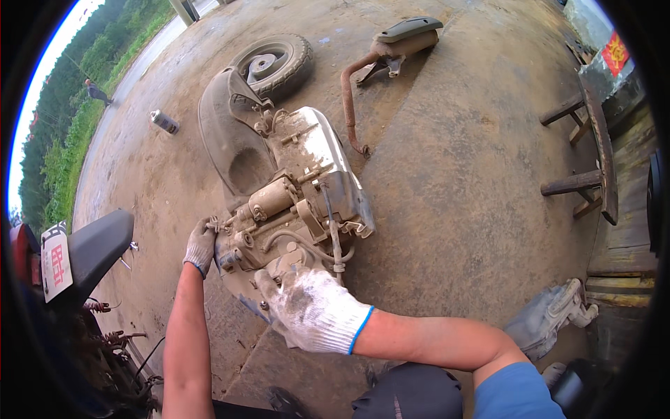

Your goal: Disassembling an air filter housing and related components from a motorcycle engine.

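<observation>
A mud-caked scooter engine point(272, 199) lies on the concrete floor in front of me, with a cylindrical starter motor and bent hoses on its upper side. My left hand point(202, 241), in a dirty white knit glove, has its fingers curled round a part on the engine's left edge. At the near end, my right hand point(307, 304) wears a similar glove with blue trim and grips the engine; its lower fingers are partly hidden. A dusty plastic cover point(227, 140) adjoins the engine on the far left.
Beyond the engine lie a wheel point(301, 70) and a rusty exhaust pipe with muffler point(359, 105). A spray can point(165, 122) rests at left, near a motorbike tail point(105, 248). A wooden bench point(597, 153) and a greyish casing point(548, 318) are at right. A distant person point(96, 92) stands outside.
</observation>
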The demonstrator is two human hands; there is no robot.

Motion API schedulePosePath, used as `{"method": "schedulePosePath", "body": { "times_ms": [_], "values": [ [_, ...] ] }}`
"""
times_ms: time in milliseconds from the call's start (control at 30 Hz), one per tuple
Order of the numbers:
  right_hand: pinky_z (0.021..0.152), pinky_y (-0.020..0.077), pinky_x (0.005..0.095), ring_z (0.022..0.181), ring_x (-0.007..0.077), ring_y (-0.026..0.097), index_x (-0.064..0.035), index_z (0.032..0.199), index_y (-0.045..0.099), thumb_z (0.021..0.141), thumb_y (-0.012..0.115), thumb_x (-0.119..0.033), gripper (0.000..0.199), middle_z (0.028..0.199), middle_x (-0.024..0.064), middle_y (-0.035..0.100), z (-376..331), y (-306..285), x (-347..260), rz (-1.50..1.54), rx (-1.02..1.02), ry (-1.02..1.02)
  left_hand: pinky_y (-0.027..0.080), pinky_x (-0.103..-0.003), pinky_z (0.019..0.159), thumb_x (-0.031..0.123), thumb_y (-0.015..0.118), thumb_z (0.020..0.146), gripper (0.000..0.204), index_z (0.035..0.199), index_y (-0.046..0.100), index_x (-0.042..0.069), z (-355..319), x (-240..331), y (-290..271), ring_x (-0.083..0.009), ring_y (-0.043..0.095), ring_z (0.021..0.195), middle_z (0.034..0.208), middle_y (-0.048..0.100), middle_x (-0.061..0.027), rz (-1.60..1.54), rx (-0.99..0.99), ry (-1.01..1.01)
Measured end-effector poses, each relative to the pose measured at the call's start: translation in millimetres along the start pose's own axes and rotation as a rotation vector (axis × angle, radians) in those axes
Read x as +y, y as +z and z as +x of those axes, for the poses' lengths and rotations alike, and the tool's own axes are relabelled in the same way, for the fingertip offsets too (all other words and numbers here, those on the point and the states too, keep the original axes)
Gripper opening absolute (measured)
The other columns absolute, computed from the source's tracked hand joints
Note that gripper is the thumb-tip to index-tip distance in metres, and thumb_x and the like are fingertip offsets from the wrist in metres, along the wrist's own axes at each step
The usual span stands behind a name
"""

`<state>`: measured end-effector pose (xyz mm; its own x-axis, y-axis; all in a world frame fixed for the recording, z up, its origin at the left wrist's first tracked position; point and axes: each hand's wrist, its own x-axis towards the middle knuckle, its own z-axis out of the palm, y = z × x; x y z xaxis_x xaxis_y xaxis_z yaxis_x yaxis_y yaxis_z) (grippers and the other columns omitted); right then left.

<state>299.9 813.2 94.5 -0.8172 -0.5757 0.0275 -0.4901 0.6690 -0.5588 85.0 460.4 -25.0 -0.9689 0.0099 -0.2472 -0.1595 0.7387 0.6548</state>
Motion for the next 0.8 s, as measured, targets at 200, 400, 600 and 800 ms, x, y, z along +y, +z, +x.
{"method": "schedulePosePath", "body": {
  "times_ms": [200,400,600,800],
  "values": [
    [0.087,0.0582,0.0525,0.100,0.0419,0.070,0.0022,0.144,0.059,0.096,0.070,-0.029,0.058,0.119,0.0250,0.067,0.4,22.1,28.5,0.383,0.423,-0.056,0.060,-0.039,0.090,0.016,0.058,0.106,0.040,0.145,0.064,0.010,-1.5,3.3,22.6,-0.0239,0.074,0.105,0.123,0.077,-0.0144,-0.335,0.190,0.029],
    [0.093,0.0593,0.0493,0.101,0.0397,0.074,-0.0026,0.141,0.065,0.099,0.070,-0.035,0.053,0.111,0.0215,0.074,-1.4,32.6,40.3,0.430,0.527,-0.017,0.057,-0.044,0.081,0.021,0.062,0.105,0.025,0.118,0.073,0.003,-25.4,46.5,28.7,-0.0271,0.074,0.092,0.103,0.078,-0.0208,0.246,0.326,0.016],
    [0.085,0.0595,0.0488,0.092,0.0382,0.074,-0.0040,0.135,0.068,0.096,0.075,-0.030,0.048,0.100,0.0189,0.076,-0.3,10.1,34.3,0.356,0.478,-0.001,0.056,-0.048,0.090,0.030,0.060,0.108,0.033,0.119,0.072,0.001,-59.9,54.6,18.8,-0.0405,0.074,0.102,0.111,0.076,-0.0271,0.139,0.282,0.035],
    [0.090,0.0589,0.0479,0.099,0.0374,0.075,-0.0063,0.126,0.072,0.092,0.079,-0.028,0.041,0.105,0.0185,0.077,-2.4,-7.8,14.6,0.344,0.492,0.007,0.052,-0.052,0.110,0.041,0.053,0.110,0.051,0.143,0.065,0.003,-74.7,77.3,7.0,-0.0475,0.067,0.126,0.133,0.071,-0.0296,0.359,0.127,0.066]
  ]
}}
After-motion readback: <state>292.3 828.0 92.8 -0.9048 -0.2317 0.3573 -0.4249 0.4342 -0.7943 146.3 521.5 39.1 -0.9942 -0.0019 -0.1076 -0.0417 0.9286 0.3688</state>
